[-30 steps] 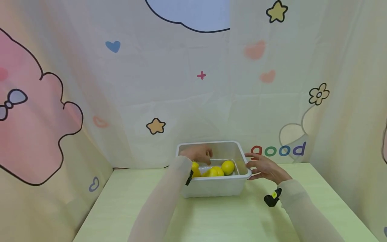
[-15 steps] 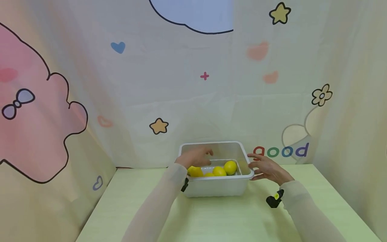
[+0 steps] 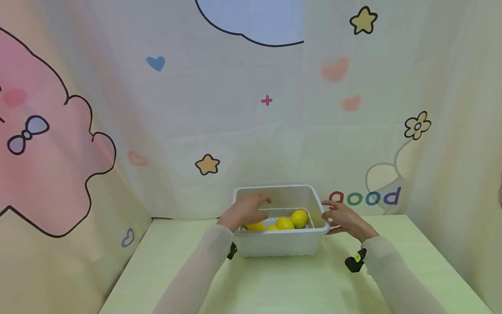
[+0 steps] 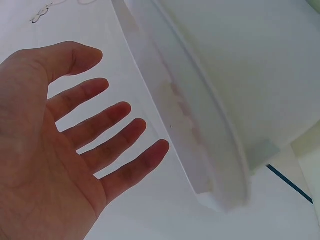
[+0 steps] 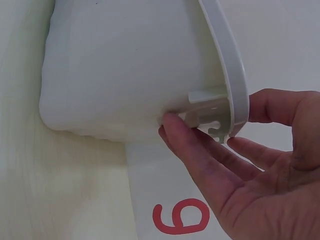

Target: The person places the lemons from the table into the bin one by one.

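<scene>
A white plastic bin [image 3: 279, 244] stands on the table against the printed backdrop, with several yellow, lemon-like round things [image 3: 299, 219] on its floor. Over the bin's left side is my left hand [image 3: 245, 211], fingers apart and holding nothing. In the left wrist view that palm faces the camera, its relaxed fingertips [image 4: 161, 146] beside the bin's rim [image 4: 227, 150]. My right hand [image 3: 345, 219] holds the bin's right rim. The right wrist view shows the thumb at the outer edge of the rim [image 5: 235, 75] and fingers [image 5: 182, 132] reaching beneath it.
The pale green table [image 3: 270, 283] spreads in front of the bin and to both sides. Close behind rises a fabric backdrop [image 3: 235, 122] with printed stars and hearts, and side curtains enclose the space. A black wrist device [image 3: 354, 261] hangs below the right sleeve.
My left hand has drawn back to the left inside the bin, toward its left rim, uncovering more of the yellow things. The right hand stays at the right rim. The head view has shifted slightly.
</scene>
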The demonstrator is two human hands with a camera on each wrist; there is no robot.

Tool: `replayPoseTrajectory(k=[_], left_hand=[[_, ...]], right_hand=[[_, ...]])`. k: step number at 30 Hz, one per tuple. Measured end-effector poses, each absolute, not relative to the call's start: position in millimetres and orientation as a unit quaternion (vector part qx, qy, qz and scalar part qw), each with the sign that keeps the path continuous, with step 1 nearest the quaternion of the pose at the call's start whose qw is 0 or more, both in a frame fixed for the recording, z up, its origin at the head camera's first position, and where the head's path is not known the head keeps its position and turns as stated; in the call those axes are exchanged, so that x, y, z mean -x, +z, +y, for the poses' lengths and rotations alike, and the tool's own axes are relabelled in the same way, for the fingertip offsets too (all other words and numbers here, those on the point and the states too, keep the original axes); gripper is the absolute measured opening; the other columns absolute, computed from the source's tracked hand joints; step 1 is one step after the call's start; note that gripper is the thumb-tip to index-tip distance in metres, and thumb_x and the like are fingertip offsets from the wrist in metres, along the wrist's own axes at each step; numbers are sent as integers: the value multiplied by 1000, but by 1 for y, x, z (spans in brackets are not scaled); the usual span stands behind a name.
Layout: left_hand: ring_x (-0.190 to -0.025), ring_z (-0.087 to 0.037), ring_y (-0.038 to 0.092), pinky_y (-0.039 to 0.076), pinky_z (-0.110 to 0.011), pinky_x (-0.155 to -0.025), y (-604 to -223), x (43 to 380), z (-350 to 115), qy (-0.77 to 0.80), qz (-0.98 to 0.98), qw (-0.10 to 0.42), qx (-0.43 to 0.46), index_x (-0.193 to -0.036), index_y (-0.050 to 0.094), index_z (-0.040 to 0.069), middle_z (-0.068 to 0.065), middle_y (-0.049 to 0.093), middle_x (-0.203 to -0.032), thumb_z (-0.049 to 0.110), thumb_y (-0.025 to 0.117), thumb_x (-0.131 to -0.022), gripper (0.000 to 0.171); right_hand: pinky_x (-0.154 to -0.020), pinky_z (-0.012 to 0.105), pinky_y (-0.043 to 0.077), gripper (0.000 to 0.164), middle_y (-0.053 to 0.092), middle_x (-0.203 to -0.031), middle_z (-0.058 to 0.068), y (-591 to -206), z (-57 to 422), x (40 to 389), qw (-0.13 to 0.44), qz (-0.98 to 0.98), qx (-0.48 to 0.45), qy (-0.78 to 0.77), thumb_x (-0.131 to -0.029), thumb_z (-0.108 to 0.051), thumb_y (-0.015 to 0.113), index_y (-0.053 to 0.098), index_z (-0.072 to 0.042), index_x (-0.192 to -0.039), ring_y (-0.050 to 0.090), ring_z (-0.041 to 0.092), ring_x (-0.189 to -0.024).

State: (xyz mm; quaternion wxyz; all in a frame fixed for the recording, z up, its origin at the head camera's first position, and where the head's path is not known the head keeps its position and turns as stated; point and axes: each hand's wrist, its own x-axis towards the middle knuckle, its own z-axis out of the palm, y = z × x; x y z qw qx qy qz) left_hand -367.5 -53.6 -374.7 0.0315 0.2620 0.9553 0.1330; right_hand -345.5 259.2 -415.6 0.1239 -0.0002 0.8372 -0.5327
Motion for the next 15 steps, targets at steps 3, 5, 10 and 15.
replayPoseTrajectory(k=[3, 5, 10, 15], left_hand=[[-127, -21, 52, 45, -41, -109, -377, 363, -54, 133, 956, 13, -261, -136, 55, 25, 1, 53, -144, 33, 60, -93, 44], [-127, -21, 52, 45, -41, -108, -379, 360, -55, 134, 957, 5, -259, -137, 55, 24, 1, 53, -144, 32, 60, -93, 45], [-129, -22, 52, 45, -47, -108, -381, 352, -61, 139, 960, -13, -241, -139, 53, 23, 2, 51, -147, 34, 60, -94, 47], [-129, -24, 53, 47, -48, -106, -384, 342, -65, 156, 958, -46, -237, -140, 53, 21, 0, 51, -146, 32, 59, -95, 47]], right_hand=[[-75, 42, 62, 65, 40, -142, 33, -417, 261, 345, 108, 856, 0, -506, -95, -17, 55, 27, -2, -152, 69, 29, -91], [-73, 42, 62, 65, 41, -142, 35, -418, 261, 344, 95, 870, 1, -485, -95, -17, 54, 27, -1, -152, 67, 33, -96], [-81, 48, 60, 68, 41, -144, 36, -419, 258, 341, 50, 906, 5, -420, -97, -27, 55, 25, -2, -153, 59, 46, -115], [-94, 62, 50, 69, 44, -144, 34, -416, 251, 333, -31, 945, 32, -324, -99, -37, 52, 27, -1, -152, 51, 52, -124]])
